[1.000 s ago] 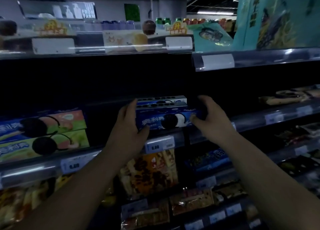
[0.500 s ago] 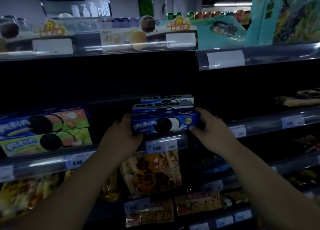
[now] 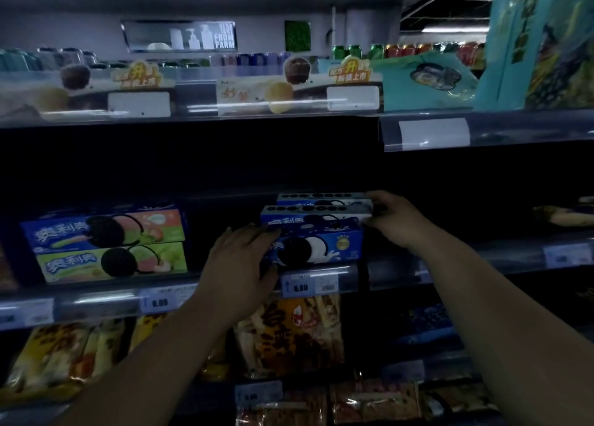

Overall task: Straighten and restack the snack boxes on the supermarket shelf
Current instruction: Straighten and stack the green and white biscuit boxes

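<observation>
Our left hand (image 3: 239, 261) grips the left end of the front box (image 3: 321, 249), with the fingers over its top corner and the thumb at its lower edge. Our right hand (image 3: 397, 220) curls its fingers round the right end of the upper box (image 3: 316, 213), which lies on the front box, set slightly back. A third box (image 3: 321, 197) shows behind. All three sit on the shelf (image 3: 350, 276), right of two stacked pink-and-green boxes (image 3: 109, 244).
</observation>
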